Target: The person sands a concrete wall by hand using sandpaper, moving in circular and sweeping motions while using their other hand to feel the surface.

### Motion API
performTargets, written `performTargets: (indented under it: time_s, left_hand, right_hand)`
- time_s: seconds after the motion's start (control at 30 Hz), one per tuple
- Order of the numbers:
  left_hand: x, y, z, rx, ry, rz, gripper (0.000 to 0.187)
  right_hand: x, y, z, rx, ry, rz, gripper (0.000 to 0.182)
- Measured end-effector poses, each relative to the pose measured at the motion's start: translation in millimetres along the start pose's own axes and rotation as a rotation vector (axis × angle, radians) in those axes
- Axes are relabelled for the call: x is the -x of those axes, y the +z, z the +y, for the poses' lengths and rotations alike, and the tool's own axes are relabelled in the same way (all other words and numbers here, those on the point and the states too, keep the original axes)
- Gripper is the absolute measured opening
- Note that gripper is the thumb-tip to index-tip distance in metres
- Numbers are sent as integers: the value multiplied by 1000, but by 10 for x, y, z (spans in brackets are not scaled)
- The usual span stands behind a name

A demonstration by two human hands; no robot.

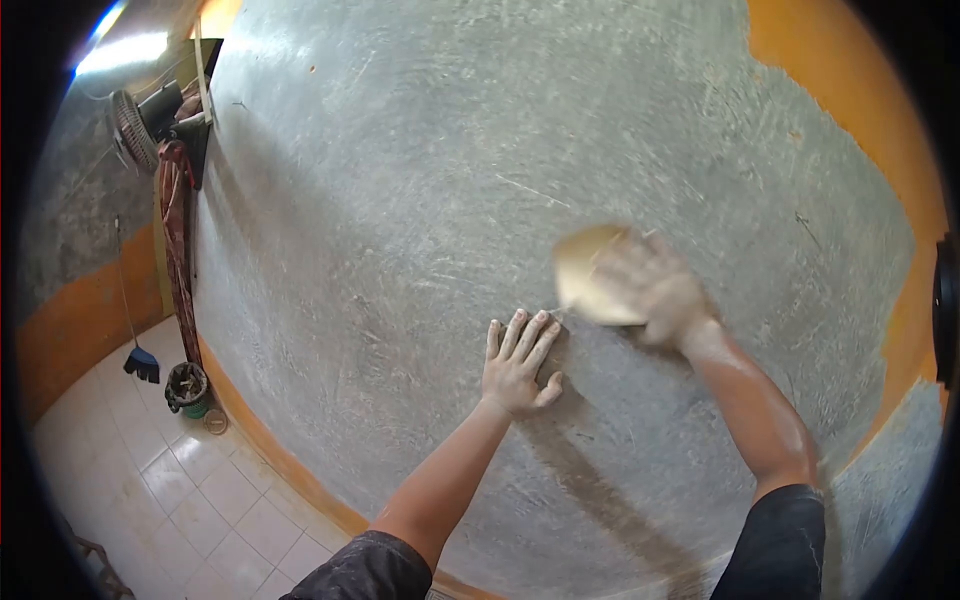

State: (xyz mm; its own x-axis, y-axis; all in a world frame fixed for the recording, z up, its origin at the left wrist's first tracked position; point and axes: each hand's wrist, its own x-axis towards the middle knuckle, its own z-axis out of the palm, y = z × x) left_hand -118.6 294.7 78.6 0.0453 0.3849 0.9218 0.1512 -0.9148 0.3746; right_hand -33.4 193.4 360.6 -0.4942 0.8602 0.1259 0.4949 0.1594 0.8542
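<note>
A grey plastered wall (400,200), scuffed with pale streaks, fills most of the head view. My left hand (520,362) lies flat on it with the fingers spread, holding nothing, and white dust coats the skin. Up and to the right, my right hand (660,290) is smeared by motion. Under its fingers is a pale tan sheet of sandpaper (580,275), also blurred, held against the wall. My right palm and part of the sheet's right side are hidden.
Orange paint (830,60) borders the grey area at the upper right. At left are a fan (135,130), a hanging dark red cloth (178,240), a blue broom (142,362) and a small bin (186,386). White floor tiles (230,490) lie below.
</note>
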Motion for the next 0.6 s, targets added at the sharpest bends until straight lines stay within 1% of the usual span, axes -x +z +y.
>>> performTargets:
  time_s: [0.03,0.13,0.17,0.27,0.3,0.4,0.5,0.53,0.57,0.6]
  left_hand:
    - [12,-2,-5,-7,2,-5,71]
    - [13,-7,13,-32,-21,-48,71]
    - [9,-11,20,-38,-18,-59,72]
    - [4,1,11,-77,6,-49,72]
    - [-2,-4,24,-39,20,-26,70]
    - [8,30,51,-100,-44,-93,66]
    - [51,138,125,-118,-47,-60,65]
    - [67,172,150,-132,-50,-50,66]
    - [65,164,203,-131,-71,-113,67]
    - [69,180,256,-116,-26,-116,67]
  right_hand:
    - [180,21,114,-36,73,70,50]
    - [596,-84,177,380,606,295,60]
    - [698,-47,69,348,548,277,62]
    - [1007,-128,-445,-14,34,-535,59]
    - [1094,-213,-457,-143,-29,-669,62]
    - [1701,68,-46,205,384,221,63]
    - [1926,39,-237,208,815,491,55]
    - [2001,38,-389,94,635,210,52]
    - [2068,43,-580,-31,450,-59,48]
    - [2173,52,-722,-164,257,-319,46]
